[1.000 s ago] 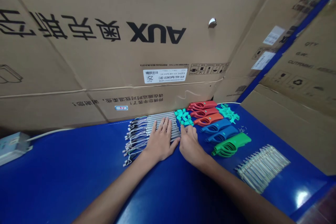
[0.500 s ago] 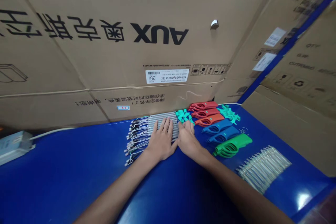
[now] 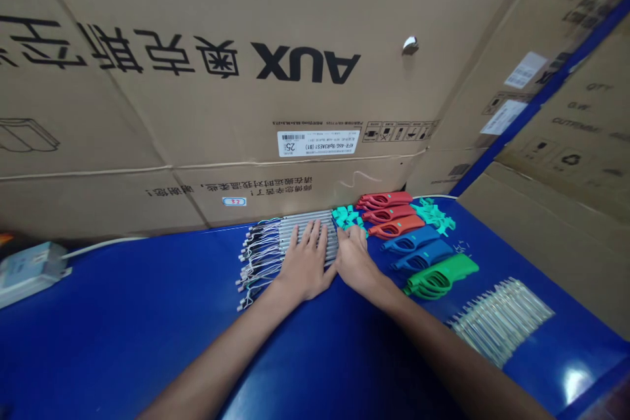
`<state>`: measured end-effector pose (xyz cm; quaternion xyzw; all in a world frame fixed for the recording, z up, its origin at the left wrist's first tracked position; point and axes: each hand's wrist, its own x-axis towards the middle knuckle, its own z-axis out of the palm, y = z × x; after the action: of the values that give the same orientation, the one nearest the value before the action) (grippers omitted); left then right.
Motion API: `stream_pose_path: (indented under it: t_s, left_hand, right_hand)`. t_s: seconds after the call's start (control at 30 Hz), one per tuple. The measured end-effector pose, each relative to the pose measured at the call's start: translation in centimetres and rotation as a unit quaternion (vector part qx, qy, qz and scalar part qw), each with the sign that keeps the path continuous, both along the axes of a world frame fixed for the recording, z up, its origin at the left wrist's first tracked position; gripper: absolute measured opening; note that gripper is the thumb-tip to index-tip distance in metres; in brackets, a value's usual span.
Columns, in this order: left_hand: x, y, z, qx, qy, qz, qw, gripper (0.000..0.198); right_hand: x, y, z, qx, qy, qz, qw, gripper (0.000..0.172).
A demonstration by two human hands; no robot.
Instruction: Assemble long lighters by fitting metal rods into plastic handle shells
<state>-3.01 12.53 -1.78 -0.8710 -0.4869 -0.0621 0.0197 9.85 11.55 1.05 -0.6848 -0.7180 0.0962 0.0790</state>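
Note:
Side by side on the blue table lies a row of grey metal tubes (image 3: 308, 217), with thin white and black wires (image 3: 260, 256) coming out of their left ends. My left hand (image 3: 304, 266) rests flat across the tubes, fingers spread. Against their right ends, my right hand (image 3: 355, 257) is closed with curled fingers; whatever it may hold is hidden. Small turquoise caps (image 3: 346, 215) sit in a pile just behind the right hand. To its right are hollow lighter casings in red (image 3: 394, 199), orange (image 3: 399, 226), blue (image 3: 418, 238) and green (image 3: 447, 275).
Turquoise plastic parts (image 3: 435, 216) and tiny pale pieces (image 3: 462, 248) lie beyond the casings. A row of clear slender parts (image 3: 504, 321) is near my right forearm. A large cardboard box (image 3: 221, 118) walls off the back; a pale box-shaped device (image 3: 34, 269) with a cable stands left.
The whole view has shifted slightly, so things appear a little further right. Both hands keep nearly the same place at the tubes.

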Motion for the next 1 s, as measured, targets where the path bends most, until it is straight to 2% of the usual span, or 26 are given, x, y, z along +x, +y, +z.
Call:
stream_pose_path:
  t_s: [0.43, 1.0]
  left_hand:
    - [-0.1, 0.1, -0.2, 0.008, -0.006, -0.001, 1.000, 0.073]
    - [0.0, 0.0, 0.1, -0.005, -0.007, 0.000, 1.000, 0.076]
  right_hand:
    - [-0.7, 1.6, 0.1, -0.003, -0.034, -0.024, 0.999, 0.042]
    - [-0.9, 1.9, 0.4, 0.002, -0.050, -0.040, 0.998, 0.039]
